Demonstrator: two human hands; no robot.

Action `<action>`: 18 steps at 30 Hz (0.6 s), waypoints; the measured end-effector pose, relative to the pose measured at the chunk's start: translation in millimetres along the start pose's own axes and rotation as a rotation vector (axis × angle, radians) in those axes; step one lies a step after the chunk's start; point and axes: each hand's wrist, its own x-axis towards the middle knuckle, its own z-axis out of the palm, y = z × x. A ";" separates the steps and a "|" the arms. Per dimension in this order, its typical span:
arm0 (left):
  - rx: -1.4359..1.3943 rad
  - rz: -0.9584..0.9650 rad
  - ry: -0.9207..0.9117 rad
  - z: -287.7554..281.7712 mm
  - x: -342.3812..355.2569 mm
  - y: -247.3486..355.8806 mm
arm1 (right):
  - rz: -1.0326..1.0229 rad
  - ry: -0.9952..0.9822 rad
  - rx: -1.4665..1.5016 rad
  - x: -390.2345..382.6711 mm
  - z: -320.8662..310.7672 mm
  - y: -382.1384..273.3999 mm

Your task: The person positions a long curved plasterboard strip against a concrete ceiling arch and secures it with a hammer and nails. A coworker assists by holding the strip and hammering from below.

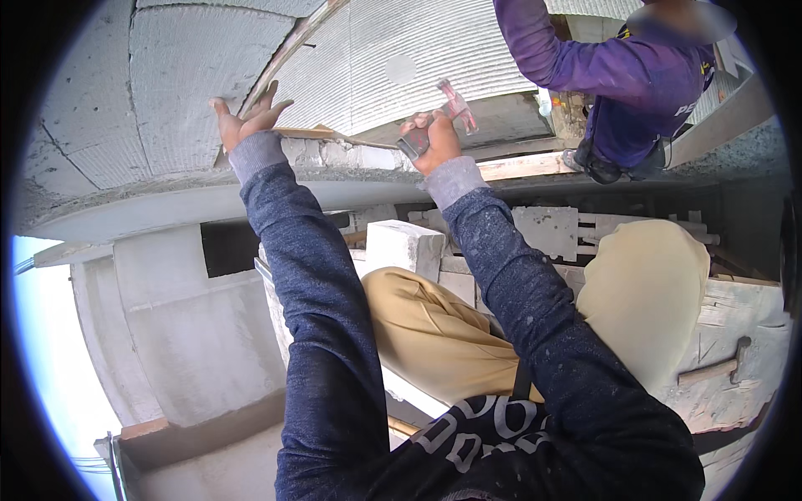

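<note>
Grey aerated blocks point(180, 92) form the wall at upper left, their joints bending with the lens, and a large ribbed grey panel point(418, 63) leans beside them at the top centre. A thin wooden strip point(288, 50) runs diagonally between the blocks and the panel. Below both lies a rough mortar bed point(334, 154) on a concrete ledge point(167, 204). To the right, a co-worker in a purple long-sleeved shirt point(626, 79) crouches on the same level, one sleeve stretched toward the panel's upper edge. A loose white block point(405, 246) sits just under the ledge, near the person's tan-trousered knees point(434, 334), and a second tool with a wooden handle point(710, 367) lies on the pale block at lower right (its head is too small to make out).

The left hand point(246, 121) is spread, fingers splayed, pressed against the lower edge of the blocks where the wooden strip ends; a flat wooden piece point(313, 133) lies just beside its wrist. The right hand point(434, 142) is closed in a fist around the handle of a hammer point(451, 113), whose metal head points up and to the right, in front of the lower part of the ribbed panel, above the mortar bed. The two hands are apart, with the flat wooden piece running between them.
</note>
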 end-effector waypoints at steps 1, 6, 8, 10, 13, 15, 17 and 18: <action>-0.002 -0.024 0.012 -8.5 -1.9 -1.3 | 0.149 -0.231 -0.070 -7.8 2.5 9.0; 0.036 0.041 0.031 -13.5 -7.8 1.1 | 0.298 -0.523 -0.381 -35.6 38.9 -0.4; 0.000 0.001 0.011 -11.1 -2.7 4.9 | 0.241 -0.375 -0.259 -33.2 26.6 6.7; -0.029 0.001 0.032 2.2 -8.5 -1.5 | 0.166 -0.244 -0.121 -19.0 14.4 6.5; 0.037 0.034 0.011 1.6 -5.1 -2.0 | 0.117 -0.007 0.103 -9.5 18.5 16.1; 0.052 0.009 0.018 -13.8 2.8 3.7 | 0.285 -0.315 -0.090 -34.2 41.3 27.8; 0.050 -0.024 -0.041 -19.8 8.2 9.3 | 0.443 -0.565 -0.151 -49.8 66.0 40.1; 0.048 -0.039 -0.068 -24.8 9.3 14.2 | 0.426 -0.556 -0.213 -51.0 60.3 38.4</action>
